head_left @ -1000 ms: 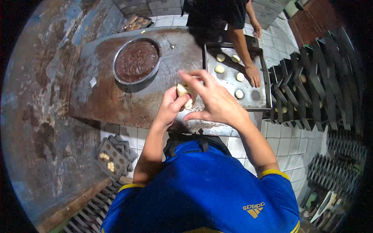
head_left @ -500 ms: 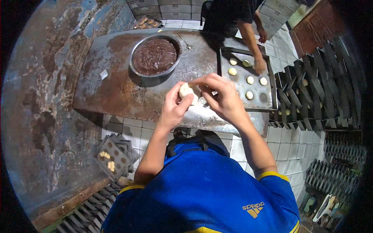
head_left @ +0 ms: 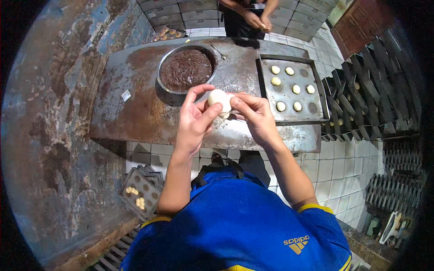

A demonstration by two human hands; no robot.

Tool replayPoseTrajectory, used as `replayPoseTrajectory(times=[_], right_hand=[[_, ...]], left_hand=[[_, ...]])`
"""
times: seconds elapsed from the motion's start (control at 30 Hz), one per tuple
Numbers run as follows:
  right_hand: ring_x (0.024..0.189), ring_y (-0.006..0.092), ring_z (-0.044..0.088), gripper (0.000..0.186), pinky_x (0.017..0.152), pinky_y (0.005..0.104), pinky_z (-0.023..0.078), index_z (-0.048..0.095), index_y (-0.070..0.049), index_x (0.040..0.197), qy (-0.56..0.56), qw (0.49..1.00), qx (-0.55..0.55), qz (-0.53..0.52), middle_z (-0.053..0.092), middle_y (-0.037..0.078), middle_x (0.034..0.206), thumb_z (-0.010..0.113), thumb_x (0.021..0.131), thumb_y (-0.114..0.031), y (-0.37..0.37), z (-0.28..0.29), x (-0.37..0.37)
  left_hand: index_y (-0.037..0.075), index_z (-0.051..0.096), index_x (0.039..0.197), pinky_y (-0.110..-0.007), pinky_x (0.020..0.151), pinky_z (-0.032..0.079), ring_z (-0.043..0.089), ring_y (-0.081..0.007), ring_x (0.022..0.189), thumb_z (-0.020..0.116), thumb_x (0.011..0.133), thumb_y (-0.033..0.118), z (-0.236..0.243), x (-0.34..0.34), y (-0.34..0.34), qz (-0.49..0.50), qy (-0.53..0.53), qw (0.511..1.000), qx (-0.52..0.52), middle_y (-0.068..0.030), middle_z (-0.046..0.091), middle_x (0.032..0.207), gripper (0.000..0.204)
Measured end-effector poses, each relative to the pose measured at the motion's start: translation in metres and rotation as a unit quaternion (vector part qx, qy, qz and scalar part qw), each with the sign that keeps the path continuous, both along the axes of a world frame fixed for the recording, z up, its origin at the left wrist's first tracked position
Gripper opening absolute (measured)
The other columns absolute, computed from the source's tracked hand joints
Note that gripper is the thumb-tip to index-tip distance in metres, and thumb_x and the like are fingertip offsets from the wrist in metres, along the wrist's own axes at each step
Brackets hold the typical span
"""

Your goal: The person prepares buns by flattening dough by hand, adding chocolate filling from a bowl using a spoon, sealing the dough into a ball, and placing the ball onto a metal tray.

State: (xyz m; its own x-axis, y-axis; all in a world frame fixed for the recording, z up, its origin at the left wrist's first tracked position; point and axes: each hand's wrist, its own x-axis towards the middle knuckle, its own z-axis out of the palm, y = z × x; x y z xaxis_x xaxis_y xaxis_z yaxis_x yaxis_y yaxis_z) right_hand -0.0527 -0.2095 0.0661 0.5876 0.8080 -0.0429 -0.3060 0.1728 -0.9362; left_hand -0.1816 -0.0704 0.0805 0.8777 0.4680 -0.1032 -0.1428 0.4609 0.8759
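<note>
Above the near side of the worn metal table, my left hand (head_left: pixel 196 118) is closed around a smooth pale dough ball (head_left: pixel 219 100), with the thumb across its front. My right hand (head_left: pixel 256 116) pinches the right side of the same dough between thumb and fingers. A smaller lump of dough bulges out between the two hands; its underside is partly hidden by my fingers. Just beyond my hands stands a wide metal bowl (head_left: pixel 162 81) filled with dark brown paste (head_left: pixel 186 68). To their right lies a dark baking tray (head_left: pixel 285 94) bearing several round dough balls (head_left: pixel 296 89).
Across the table (head_left: pixel 135 106), a co-worker's hands (head_left: pixel 257 20) are held together. A spoon (head_left: pixel 222 56) lies beyond the bowl. Racked trays (head_left: pixel 361 101) stand at the right. Stacked trays with small dough pieces (head_left: pixel 142 192) sit low on the left, beside the wall.
My right hand has come in to pinch the dough ball. The co-worker's hand has left the tray and joined the other; the spot beneath it now shows bare. The view has shifted slightly.
</note>
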Motion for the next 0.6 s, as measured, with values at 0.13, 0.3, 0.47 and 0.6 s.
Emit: replayPoseTrajectory(times=[0.13,0.3,0.47,0.6], right_hand=[[0.108,0.0163,0.071,0.034,0.086,0.0341,0.063,0.067,-0.009,0.134,0.224,0.972,0.045,0.056,0.070,0.004,0.123,0.072,0.101,-0.018,-0.008,0.002,-0.005],[0.101,0.0155,0.072,0.047,0.078,0.0312,0.064,0.057,-0.006,0.141,0.165,0.960,0.194,-0.118,0.070,0.007,0.121,0.075,0.097,-0.006,-0.009,-0.011,-0.001],[0.104,0.0133,0.069,0.024,0.098,0.0319,0.054,0.074,0.003,0.115,-0.011,0.944,0.167,-0.284,0.075,0.006,0.113,0.075,0.098,-0.013,-0.045,-0.014,0.055],[0.110,0.0163,0.069,0.058,0.100,0.0330,0.053,0.065,0.009,0.133,-0.065,0.979,0.150,-0.120,0.073,0.010,0.121,0.081,0.091,-0.028,-0.104,0.023,0.108]], left_hand=[[0.004,0.063,0.121,-0.022,0.074,0.049,0.058,-0.0047,0.080,0.078,0.095,0.018,0.006,0.025,0.002,0.083,-0.018,0.964,0.252,-0.0012,0.065,0.100,0.033],[0.002,0.062,0.111,-0.031,0.091,0.053,0.065,-0.0130,0.096,0.072,0.085,0.007,0.035,0.083,-0.037,-0.012,-0.164,0.960,0.226,-0.0058,0.066,0.104,0.029],[0.003,0.061,0.110,-0.033,0.098,0.054,0.068,-0.0149,0.106,0.076,0.080,0.002,0.036,0.141,-0.090,-0.086,-0.187,0.968,0.144,-0.0078,0.068,0.105,0.034],[0.006,0.049,0.117,-0.051,0.120,0.040,0.074,-0.0229,0.099,0.075,0.076,0.005,0.053,0.192,-0.114,-0.065,-0.239,0.956,0.157,-0.0064,0.070,0.088,0.048]])
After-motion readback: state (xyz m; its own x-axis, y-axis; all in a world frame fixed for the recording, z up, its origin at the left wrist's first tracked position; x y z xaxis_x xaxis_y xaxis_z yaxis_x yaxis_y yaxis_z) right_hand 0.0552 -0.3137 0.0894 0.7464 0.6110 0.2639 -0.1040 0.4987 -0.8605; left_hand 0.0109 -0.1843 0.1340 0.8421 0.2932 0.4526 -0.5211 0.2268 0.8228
